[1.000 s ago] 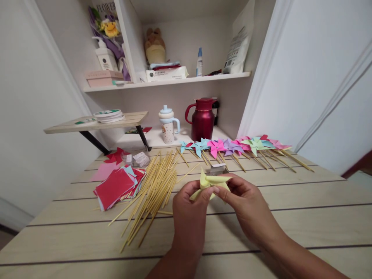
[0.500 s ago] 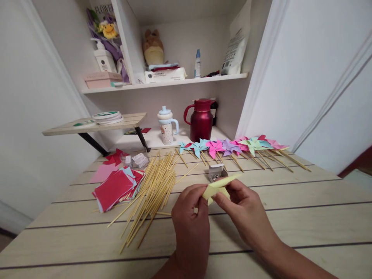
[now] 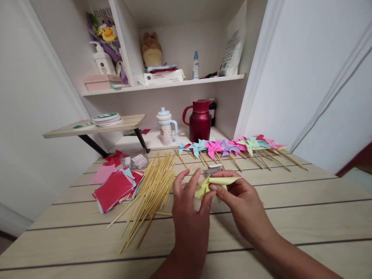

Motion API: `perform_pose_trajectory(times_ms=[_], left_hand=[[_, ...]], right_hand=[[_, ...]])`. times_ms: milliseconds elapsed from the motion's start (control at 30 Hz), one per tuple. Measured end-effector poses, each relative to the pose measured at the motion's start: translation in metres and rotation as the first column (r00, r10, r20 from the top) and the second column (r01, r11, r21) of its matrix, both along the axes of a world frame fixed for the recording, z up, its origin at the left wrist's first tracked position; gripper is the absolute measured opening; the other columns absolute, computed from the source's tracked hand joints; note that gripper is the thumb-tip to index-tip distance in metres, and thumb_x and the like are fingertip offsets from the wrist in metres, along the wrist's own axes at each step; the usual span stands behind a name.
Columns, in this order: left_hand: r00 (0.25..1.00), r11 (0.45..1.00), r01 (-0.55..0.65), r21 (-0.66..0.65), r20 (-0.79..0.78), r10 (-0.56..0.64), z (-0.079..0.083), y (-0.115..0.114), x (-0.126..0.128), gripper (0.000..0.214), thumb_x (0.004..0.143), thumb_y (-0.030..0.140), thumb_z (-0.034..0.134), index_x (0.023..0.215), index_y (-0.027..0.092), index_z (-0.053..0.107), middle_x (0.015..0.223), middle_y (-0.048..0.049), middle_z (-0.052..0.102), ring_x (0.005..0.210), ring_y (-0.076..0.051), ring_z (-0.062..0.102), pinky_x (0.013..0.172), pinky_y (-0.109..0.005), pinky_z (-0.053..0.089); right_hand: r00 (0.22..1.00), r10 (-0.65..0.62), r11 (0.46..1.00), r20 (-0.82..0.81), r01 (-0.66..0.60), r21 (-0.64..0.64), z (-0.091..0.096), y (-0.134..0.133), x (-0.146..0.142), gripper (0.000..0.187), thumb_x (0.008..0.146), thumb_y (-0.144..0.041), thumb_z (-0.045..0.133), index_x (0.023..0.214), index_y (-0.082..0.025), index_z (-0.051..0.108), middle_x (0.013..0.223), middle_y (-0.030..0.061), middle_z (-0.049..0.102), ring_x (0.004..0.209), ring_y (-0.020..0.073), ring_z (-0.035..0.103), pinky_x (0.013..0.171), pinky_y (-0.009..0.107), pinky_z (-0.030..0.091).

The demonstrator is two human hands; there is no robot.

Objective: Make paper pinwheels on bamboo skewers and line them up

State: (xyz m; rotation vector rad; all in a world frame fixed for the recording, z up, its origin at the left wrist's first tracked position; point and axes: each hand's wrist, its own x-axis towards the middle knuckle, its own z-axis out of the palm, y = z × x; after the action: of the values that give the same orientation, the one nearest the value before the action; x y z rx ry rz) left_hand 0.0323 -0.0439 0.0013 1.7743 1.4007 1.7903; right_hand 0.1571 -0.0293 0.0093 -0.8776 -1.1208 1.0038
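A yellow paper pinwheel (image 3: 222,180), partly folded, is pinched between the thumb and fingers of my right hand (image 3: 247,205). My left hand (image 3: 190,217) is beside its left edge with fingers spread apart; whether a fingertip brushes the paper I cannot tell. Just behind the paper stands a small open box (image 3: 214,168), mostly hidden by it. Left of my hands lies a loose heap of thin wooden sticks (image 3: 154,193). Finished pinwheels on sticks (image 3: 229,147) in several colours lie in a row at the back right.
Coloured paper squares (image 3: 114,190) are stacked at the left, near small clear packets (image 3: 139,161) and a red paper piece (image 3: 114,158). At the back stand a red jug (image 3: 200,122), a speckled cup (image 3: 166,130) and a small raised stand (image 3: 128,123) bearing round discs.
My left hand has let go of the yellow paper and its fingers have spread. The paper now shows folded blades toward its middle, held by my right hand alone.
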Motion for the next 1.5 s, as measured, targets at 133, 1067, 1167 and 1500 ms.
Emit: perform_pose_trajectory(times_ms=[133,1067,1167,1500], left_hand=[[0.999,0.998,-0.004,-0.061,-0.034,0.002,0.000,0.001,-0.001,0.059,0.087,0.027,0.066,0.142,0.038,0.048,0.147,-0.0083,0.047,0.130,-0.029,0.053,0.106,-0.050,0.046],[0.734,0.920,0.252,-0.299,0.679,0.019,0.022,0.013,-0.015,0.050,0.080,0.020,0.062,0.128,0.014,0.050,0.079,-0.0034,0.075,0.062,-0.013,0.064,0.070,-0.029,0.051],[0.754,0.922,0.241,-0.304,0.656,0.019,0.023,0.011,-0.014,0.043,0.081,0.019,0.060,0.123,0.014,0.052,0.079,-0.0028,0.074,0.062,-0.012,0.062,0.070,-0.027,0.050],[0.818,0.938,0.197,-0.286,0.575,0.004,0.024,0.008,-0.014,0.022,0.085,0.017,0.052,0.106,0.018,0.057,0.079,-0.0006,0.070,0.062,-0.012,0.058,0.067,-0.026,0.048]], right_hand=[[1.000,0.007,1.000,0.014,-0.006,-0.029,-0.001,0.002,0.003,0.017,0.074,-0.034,0.082,0.085,-0.023,0.074,0.089,0.0019,0.069,0.083,0.0191,0.063,0.078,0.032,0.051],[0.967,-0.090,0.965,-0.239,0.025,-0.261,-0.006,0.018,0.020,0.029,0.064,-0.033,0.090,0.086,-0.024,0.075,0.083,0.0001,0.073,0.074,0.0159,0.063,0.063,0.026,0.050],[0.967,-0.076,0.968,-0.242,0.013,-0.251,-0.008,0.019,0.020,0.028,0.065,-0.032,0.089,0.087,-0.025,0.075,0.085,-0.0001,0.073,0.078,0.0161,0.064,0.065,0.026,0.051],[0.980,-0.085,0.968,-0.179,0.038,-0.247,-0.010,0.019,0.017,0.026,0.065,-0.035,0.088,0.083,-0.024,0.073,0.080,0.0003,0.070,0.074,0.0174,0.063,0.060,0.027,0.051]])
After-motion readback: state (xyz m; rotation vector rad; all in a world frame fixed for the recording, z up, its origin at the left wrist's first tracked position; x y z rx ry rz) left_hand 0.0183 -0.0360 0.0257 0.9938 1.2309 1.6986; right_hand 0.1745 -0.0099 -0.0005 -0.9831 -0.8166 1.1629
